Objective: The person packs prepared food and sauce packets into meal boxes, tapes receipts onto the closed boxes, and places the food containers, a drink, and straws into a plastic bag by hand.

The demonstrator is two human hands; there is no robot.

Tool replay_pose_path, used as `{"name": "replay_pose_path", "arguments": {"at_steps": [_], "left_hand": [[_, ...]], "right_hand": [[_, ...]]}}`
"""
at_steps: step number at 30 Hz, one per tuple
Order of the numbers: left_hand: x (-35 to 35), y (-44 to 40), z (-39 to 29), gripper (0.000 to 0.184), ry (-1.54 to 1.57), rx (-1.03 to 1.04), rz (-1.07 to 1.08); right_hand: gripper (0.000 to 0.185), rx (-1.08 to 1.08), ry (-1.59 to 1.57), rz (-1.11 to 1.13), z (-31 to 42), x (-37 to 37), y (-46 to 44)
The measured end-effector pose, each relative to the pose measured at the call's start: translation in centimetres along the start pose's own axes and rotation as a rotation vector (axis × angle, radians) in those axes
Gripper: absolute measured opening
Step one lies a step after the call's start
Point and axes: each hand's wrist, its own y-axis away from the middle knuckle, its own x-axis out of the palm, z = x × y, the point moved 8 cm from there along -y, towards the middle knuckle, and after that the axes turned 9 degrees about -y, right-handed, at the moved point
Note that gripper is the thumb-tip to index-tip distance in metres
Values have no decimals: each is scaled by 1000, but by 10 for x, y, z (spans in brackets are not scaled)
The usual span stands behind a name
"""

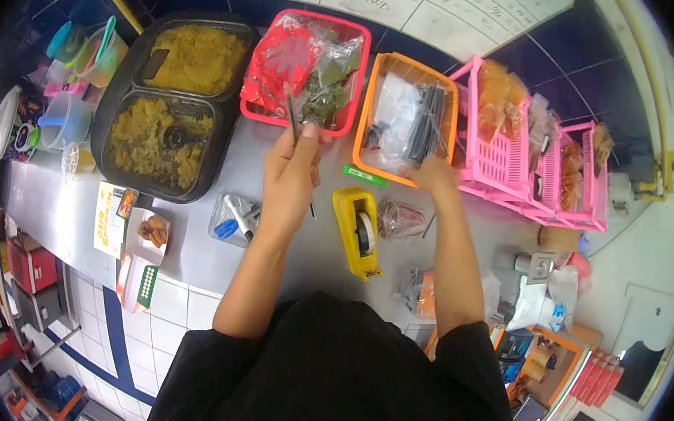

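Note:
My left hand [297, 163] is closed around a tool with a narrow, pointed metal blade [291, 112]; its handle is hidden in my fingers, so its kind is unclear. The blade points up over the front of a red basket [362, 76], which holds red plastic packaging [272, 76] and green leaves in clear plastic [327, 89]. At the front right corner of an orange basket [369, 105] is my right hand [436, 175], blurred, its fingers hard to make out. Black straw-like sticks [426, 126] and a white plastic bag [396, 111] lie in that basket.
A yellow tape dispenser [346, 231] stands on the metal table [284, 262] between my arms. A dark two-part pan [104, 122] with yellowish food is at the left. Tiered pink baskets [508, 173] stand right. A small clear container [228, 219] sits by my left forearm.

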Motion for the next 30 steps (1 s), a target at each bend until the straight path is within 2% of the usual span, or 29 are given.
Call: {"name": "replay_pose_path", "arguments": {"at_steps": [2,4,6,8,9,10,14,15,16,18,19,20,21,22,23,25,26,27,29,30], "left_hand": [[9,9,-2,28,-62,9,43],[4,17,-5,28,-131,22,61],[-11,19,-8,29,-186,46,59],[-27,14,-7,29,-190,23,12],[-30,11,-4,30,-204,-2,-11],[-26,10,-2,30,-203,-8,2],[12,-3,0,29,-368,159,104],[27,-3,1,32,-421,216,153],[43,2,-19,37,-370,387,90],[81,9,-33,43,-323,559,39],[99,6,-24,48,-240,528,84],[108,6,-20,51,-204,505,125],[117,6,-17,54,-168,480,164],[138,8,-11,54,-166,338,390],[158,18,2,54,-162,187,618],[142,20,35,47,-321,63,444],[134,24,37,46,-367,49,367],[120,20,47,43,-428,65,335],[92,16,67,38,-552,91,270],[79,10,72,36,-479,30,250]], "right_hand": [[50,-149,36,1,-8,41,-41],[43,-202,-5,21,3,22,-23],[32,-409,-469,-58,7,-21,-9],[19,-603,-710,-287,1,-70,8],[19,-597,-706,-285,0,-79,9],[15,-590,-848,-259,-4,-91,8],[6,-608,-1250,-191,12,-153,71],[13,-629,-1293,-156,9,-155,76],[13,-634,-1293,-164,5,-155,84],[17,-767,-1265,-70,12,-150,110],[14,-760,-1281,7,14,-142,122],[14,-744,-1298,-7,16,-138,135],[12,-864,-1090,-18,30,-136,158],[10,-964,-876,-34,38,-132,181],[16,-893,-697,-79,31,-129,193],[23,-781,-833,-215,1,-129,222],[31,-703,-940,-320,-24,-127,237],[31,-644,-951,-347,-56,-115,249],[50,-153,-520,-711,-148,-93,272],[50,-120,-520,-712,-165,-75,284]]}}
